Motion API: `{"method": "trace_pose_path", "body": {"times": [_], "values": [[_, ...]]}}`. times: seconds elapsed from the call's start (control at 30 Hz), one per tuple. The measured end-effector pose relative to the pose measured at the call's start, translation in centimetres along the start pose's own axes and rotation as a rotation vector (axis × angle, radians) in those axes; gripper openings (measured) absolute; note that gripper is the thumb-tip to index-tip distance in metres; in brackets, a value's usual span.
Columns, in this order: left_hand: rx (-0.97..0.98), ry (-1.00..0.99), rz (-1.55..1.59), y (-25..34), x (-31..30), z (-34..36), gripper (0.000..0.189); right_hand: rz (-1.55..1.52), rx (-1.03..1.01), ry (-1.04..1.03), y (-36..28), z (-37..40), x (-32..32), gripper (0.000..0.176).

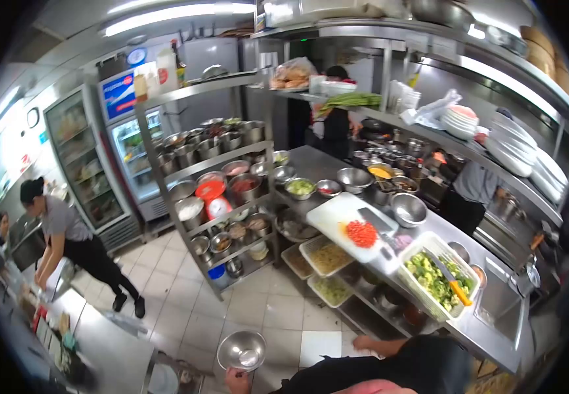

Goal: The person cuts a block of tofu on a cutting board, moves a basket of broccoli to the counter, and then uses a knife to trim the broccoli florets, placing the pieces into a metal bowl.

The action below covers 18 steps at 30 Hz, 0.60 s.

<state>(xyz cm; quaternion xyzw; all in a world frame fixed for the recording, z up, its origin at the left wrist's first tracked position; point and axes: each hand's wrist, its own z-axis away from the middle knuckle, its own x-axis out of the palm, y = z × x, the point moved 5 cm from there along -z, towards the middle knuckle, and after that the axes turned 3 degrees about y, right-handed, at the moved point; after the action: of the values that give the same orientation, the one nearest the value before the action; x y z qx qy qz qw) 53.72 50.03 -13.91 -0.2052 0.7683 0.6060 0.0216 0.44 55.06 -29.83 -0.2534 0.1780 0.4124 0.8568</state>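
Observation:
My left hand (234, 379) shows at the bottom edge, gripping the rim of a small steel bowl (242, 350) held over the tiled floor. The bowl looks nearly empty, with a little pale content at its bottom. My right hand (365, 342) lies lower right, fingers stretched flat and holding nothing, just in front of the low shelf of the steel prep table (488, 335). My dark sleeve fills the bottom between the two hands. On the table sit a white cutting board (337, 220) with chopped red pieces (362, 233) and a cleaver (375, 220).
A white tub of green vegetables (439, 276) holds an orange-handled knife. Trays of food (327, 256) line the lower shelf. A steel rack of bowls (222, 190) stands mid-floor. One person leans over a counter at left (68, 240); others work at the stove (471, 187).

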Motion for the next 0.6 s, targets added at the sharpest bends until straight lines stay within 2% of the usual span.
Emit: {"method": "trace_pose_path", "body": {"times": [0.03, 0.07, 0.1, 0.13, 0.17, 0.3, 0.33, 0.6], "values": [[0.074, -0.112, -0.032, 0.1, 0.8, -0.9, 0.016, 0.046, -0.467, 0.138, 5.7, -4.9, 6.8, 0.023], [0.087, -0.144, -0.012, 2.1, 1.6, -1.9, 0.016, 0.155, -0.916, 0.344, 5.9, -2.1, 10.2, 0.023], [0.07, -0.14, -0.024, 3.9, 2.0, -2.7, 0.016, 0.09, -0.435, 0.083, 11.6, -1.3, 13.7, 0.023], [0.046, -0.14, -0.046, 5.6, 1.9, -3.2, 0.016, 0.03, -0.233, 0.014, 11.2, 2.1, 14.2, 0.022], [0.046, -0.18, -0.046, 6.2, 2.3, -3.7, 0.016, -0.027, -0.128, 0.0, 11.1, 3.9, 14.7, 0.022], [0.115, -0.409, 0.055, 8.4, 6.0, -5.8, 0.015, -0.242, 0.029, 0.078, 9.1, 9.0, 15.8, 0.022], [0.166, -0.445, 0.074, 8.9, 7.0, -6.1, 0.016, -0.289, 0.049, 0.095, 8.6, 9.9, 15.7, 0.021], [0.196, -0.672, 0.175, 11.9, 16.0, -4.2, 0.016, -0.455, 0.15, 0.142, 9.1, 12.4, 17.2, 0.02]]}}
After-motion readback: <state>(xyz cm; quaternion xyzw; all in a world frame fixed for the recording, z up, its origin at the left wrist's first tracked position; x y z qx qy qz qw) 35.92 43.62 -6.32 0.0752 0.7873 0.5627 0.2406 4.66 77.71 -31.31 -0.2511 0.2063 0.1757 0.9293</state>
